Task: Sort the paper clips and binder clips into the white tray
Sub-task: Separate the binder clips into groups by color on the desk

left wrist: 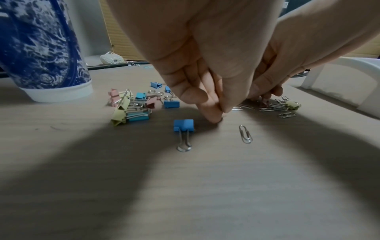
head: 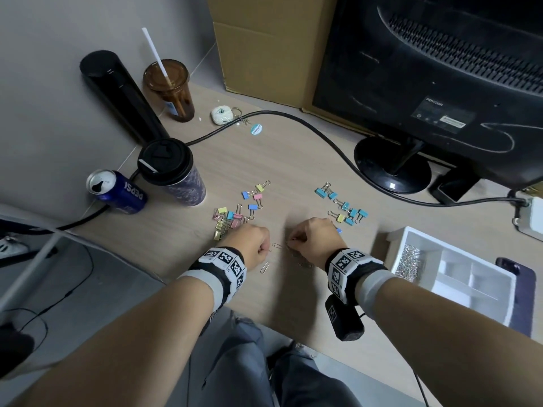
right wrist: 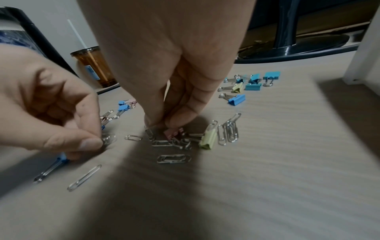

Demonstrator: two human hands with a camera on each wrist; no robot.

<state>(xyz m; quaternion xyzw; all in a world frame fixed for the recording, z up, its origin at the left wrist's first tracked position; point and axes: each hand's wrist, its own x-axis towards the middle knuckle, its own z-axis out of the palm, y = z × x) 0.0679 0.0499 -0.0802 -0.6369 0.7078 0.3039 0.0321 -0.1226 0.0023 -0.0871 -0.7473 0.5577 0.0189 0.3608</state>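
My left hand (head: 255, 241) and right hand (head: 307, 235) are low over the wooden desk, close together. In the right wrist view the left hand (right wrist: 61, 123) pinches a silver paper clip (right wrist: 108, 138) between thumb and forefinger. The right hand (right wrist: 159, 124) pinches the tip of another paper clip (right wrist: 149, 132) in a small heap with a pink binder clip (right wrist: 173, 133) and a yellow binder clip (right wrist: 208, 140). Loose paper clips (head: 264, 267) lie between the wrists. A blue binder clip (left wrist: 183, 129) lies just before the left fingertips (left wrist: 214, 117). The white tray (head: 496, 292) sits at the right, with paper clips (head: 410, 261) in its left compartment.
Coloured binder clips lie in a left group (head: 235, 214) and a right group (head: 345, 208). A cup with a black lid (head: 173, 174), a Pepsi can (head: 117, 190) and a black cable (head: 323, 133) are behind. The monitor stand (head: 392, 167) is at the back right, and a phone (head: 520, 292) lies beside the tray.
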